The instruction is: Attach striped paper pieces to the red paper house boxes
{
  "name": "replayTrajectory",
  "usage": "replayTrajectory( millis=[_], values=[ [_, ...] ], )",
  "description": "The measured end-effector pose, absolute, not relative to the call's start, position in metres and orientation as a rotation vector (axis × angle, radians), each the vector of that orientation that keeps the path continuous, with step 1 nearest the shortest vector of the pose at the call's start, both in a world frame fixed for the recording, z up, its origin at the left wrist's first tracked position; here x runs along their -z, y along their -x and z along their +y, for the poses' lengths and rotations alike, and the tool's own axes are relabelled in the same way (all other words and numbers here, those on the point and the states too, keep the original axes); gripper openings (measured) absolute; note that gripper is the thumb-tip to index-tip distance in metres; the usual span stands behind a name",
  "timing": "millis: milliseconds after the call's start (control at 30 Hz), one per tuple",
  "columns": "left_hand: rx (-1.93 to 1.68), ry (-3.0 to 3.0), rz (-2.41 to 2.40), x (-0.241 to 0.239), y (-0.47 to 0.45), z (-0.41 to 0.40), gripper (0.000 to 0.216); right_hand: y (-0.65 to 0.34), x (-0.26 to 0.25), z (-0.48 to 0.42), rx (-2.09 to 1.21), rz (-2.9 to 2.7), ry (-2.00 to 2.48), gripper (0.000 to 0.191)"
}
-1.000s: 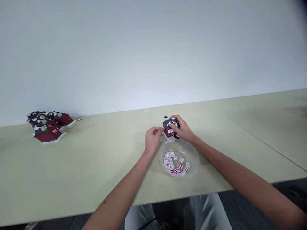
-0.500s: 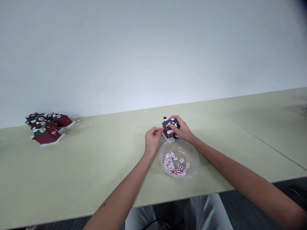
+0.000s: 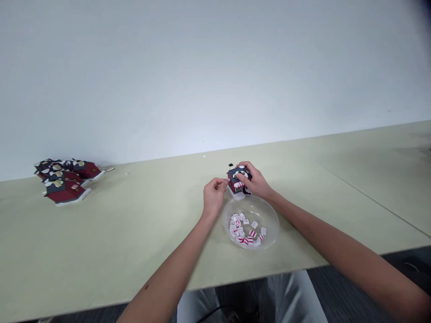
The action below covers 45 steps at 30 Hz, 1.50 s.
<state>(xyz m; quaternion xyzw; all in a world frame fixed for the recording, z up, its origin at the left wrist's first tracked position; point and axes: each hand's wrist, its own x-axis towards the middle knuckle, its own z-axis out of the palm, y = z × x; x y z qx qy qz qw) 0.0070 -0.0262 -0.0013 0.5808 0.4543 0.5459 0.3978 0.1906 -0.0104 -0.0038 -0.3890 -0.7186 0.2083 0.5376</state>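
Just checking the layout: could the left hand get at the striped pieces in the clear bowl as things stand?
Probably yes: the left hand sits beside the clear bowl, whose striped pieces lie uncovered, with nothing between.

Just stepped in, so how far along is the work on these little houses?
Done-looking: the red model houses piled at the table's far left. In hand: a small house with a striped awning, held by the right hand, left hand beside it. Remaining: striped pieces in the clear bowl.
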Motion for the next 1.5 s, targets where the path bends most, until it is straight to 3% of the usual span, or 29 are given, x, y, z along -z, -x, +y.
replayTrajectory(
  millis=[1500],
  values=[
    [-1.356, -1.803, 1.219, 0.007, -0.0035, -0.0246, 0.016, -0.1932, 0.0068, -0.0075, -0.583, -1.689, 0.906, 0.036]
  ],
)
